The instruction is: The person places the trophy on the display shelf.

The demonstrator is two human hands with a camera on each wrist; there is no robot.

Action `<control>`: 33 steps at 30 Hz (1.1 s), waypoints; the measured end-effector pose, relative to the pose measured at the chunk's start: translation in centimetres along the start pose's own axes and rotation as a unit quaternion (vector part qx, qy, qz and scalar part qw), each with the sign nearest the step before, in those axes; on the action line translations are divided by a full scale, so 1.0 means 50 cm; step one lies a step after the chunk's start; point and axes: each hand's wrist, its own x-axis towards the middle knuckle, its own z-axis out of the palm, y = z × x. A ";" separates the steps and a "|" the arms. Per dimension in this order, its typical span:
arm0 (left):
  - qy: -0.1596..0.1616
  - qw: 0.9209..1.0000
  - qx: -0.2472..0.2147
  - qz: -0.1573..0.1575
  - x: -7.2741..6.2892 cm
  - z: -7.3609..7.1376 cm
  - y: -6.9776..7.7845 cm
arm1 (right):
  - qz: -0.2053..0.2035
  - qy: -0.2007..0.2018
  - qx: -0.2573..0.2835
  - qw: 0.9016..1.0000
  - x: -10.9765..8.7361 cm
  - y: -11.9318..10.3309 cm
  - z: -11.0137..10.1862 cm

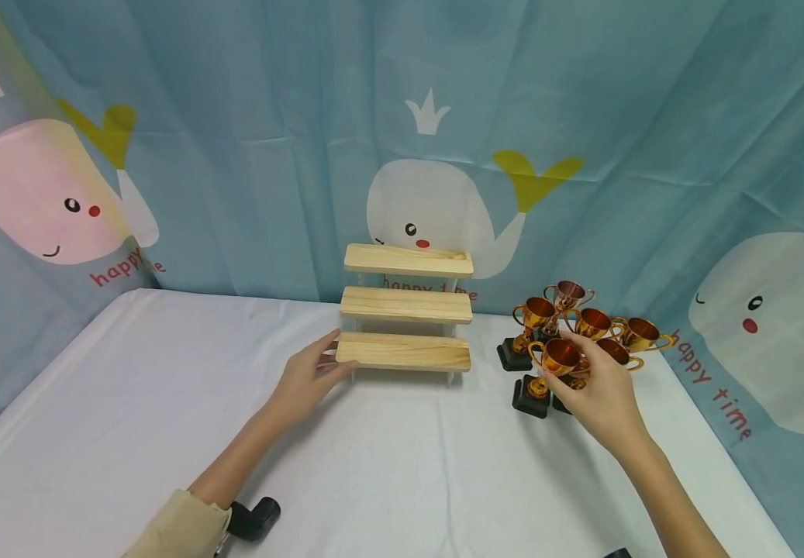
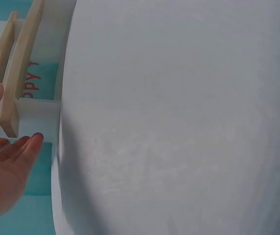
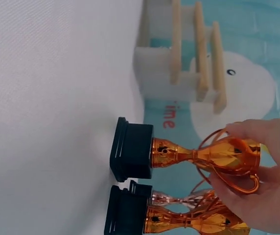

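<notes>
My left hand (image 1: 311, 377) is at the left end of the lowest board of a three-step wooden display stand (image 1: 405, 353). The board's end lies between its thumb and fingers, which are fairly straight in the left wrist view. At the right, my right hand (image 1: 600, 391) grips the cup of the nearest gold trophy (image 3: 228, 155) by its rim and handle. This trophy stands upright on a square black base (image 1: 532, 397), close over the cloth. Just behind are several more trophies, including a gold one (image 1: 536, 311) and a rosier, copper-toned one (image 1: 567, 294), partly overlapping one another.
White cloth (image 1: 388, 465) covers the table. A blue curtain (image 1: 248, 155) printed with whales hangs right behind the stand and along both sides. A black device (image 1: 255, 518) is at the left wrist, beside a beige sleeve (image 1: 181, 527).
</notes>
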 end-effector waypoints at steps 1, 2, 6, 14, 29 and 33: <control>0.004 1.000 -0.005 -0.004 0.000 0.000 -0.001 | 0.006 -0.008 0.004 1.000 0.000 0.000 0.000; 0.007 1.000 -0.009 -0.008 0.000 0.000 -0.003 | 0.012 -0.016 0.009 1.000 -0.001 0.000 -0.001; 0.018 0.999 -0.024 -0.021 0.000 -0.001 -0.006 | 0.023 -0.025 0.028 0.999 -0.001 0.001 -0.001; 0.021 0.998 -0.048 -0.034 -0.004 -0.006 -0.008 | 0.023 -0.015 0.046 0.999 0.001 0.000 -0.003; 0.001 0.976 -0.197 -0.096 -0.001 -0.009 0.001 | 0.012 0.003 0.045 0.999 0.009 -0.011 -0.009; 0.004 0.975 -0.198 -0.102 -0.002 -0.008 0.004 | 0.005 0.012 0.039 0.999 0.014 -0.017 -0.012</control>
